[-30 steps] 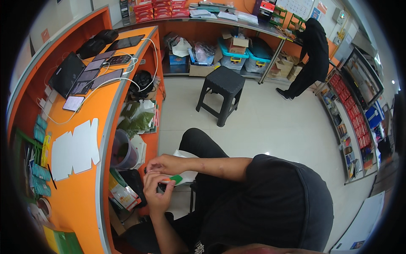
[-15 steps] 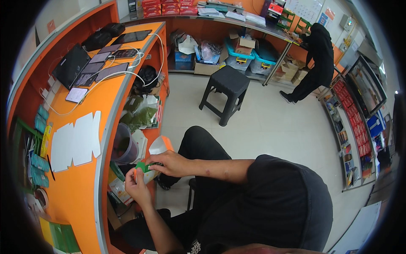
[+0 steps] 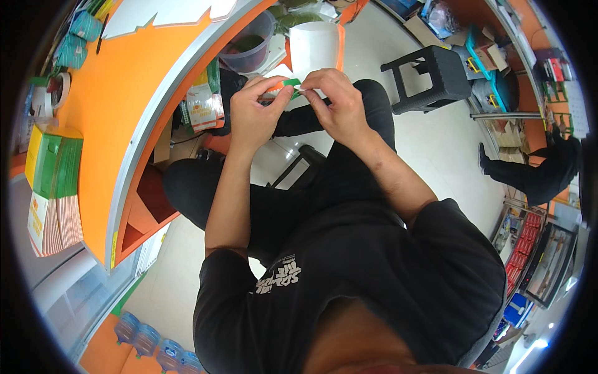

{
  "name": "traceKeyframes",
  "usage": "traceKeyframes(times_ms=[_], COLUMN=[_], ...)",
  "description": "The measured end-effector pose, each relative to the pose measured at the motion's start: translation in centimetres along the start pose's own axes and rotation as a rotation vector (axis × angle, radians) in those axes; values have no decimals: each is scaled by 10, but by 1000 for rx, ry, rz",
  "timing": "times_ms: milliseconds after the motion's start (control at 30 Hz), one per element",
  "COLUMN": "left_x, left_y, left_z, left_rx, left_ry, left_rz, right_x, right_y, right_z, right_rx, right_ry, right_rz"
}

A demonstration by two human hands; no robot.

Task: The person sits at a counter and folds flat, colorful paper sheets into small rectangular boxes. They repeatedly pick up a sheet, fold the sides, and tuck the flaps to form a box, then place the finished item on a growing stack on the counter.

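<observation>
In front of my body, both hands meet at a small green, orange and white carton (image 3: 290, 82). My left hand (image 3: 256, 112) pinches its left side between thumb and fingers. Thumb and fingertips of my right hand (image 3: 339, 105) are closed on its right edge, where a little white shows. Fingers cover much of the carton, so its full shape is hidden. Just beyond the hands stands a white cardboard piece with an orange side (image 3: 316, 48). Left of it is a clear plastic bucket (image 3: 248, 55) with something dark green inside.
On the left runs an orange counter (image 3: 146, 68) with a grey edge. It bears white die-cut sheets (image 3: 163, 15), a tape roll (image 3: 61, 90) and a stack of green, yellow and white folded cartons (image 3: 55, 181). A black stool (image 3: 430, 80) and another person (image 3: 529, 174) are at the right.
The view has turned and tilted down, so counter, stool and other person appear shifted. Both hands stay on the carton; my right hand now grips its right edge with the fingers pinched.
</observation>
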State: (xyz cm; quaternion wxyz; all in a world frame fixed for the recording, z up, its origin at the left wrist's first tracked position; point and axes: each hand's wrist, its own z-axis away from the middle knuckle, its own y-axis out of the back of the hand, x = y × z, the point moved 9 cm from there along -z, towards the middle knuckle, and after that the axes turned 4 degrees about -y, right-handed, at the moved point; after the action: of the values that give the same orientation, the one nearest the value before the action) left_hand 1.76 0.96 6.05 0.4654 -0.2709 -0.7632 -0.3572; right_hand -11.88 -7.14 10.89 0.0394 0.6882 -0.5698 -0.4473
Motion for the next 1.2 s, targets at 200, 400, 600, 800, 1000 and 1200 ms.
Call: traceKeyframes(times_ms=[200,400,600,800,1000,1200], left_x=[4,0,-8,-18,-30,-21], left_y=[-2,-1,-4,-7,-13,-9], left_z=[-3,-4,-1,-2,5,5], left_rx=[-93,-167,-207,-241,-227,-260], left_ry=[-66,-90,-50,-23,186,94], left_rz=[135,143,146,184,387,269], right_x=[15,10,15,27,22,24], right_y=[-5,-5,-10,-17,-10,-13], right_z=[-5,-11,-11,-8,-8,-7], right_rx=[-89,-122,-157,-323,-222,-303], right_ry=[-131,-101,-128,-407,-303,-335], right_rz=[-136,-149,-162,-282,-285,-285])
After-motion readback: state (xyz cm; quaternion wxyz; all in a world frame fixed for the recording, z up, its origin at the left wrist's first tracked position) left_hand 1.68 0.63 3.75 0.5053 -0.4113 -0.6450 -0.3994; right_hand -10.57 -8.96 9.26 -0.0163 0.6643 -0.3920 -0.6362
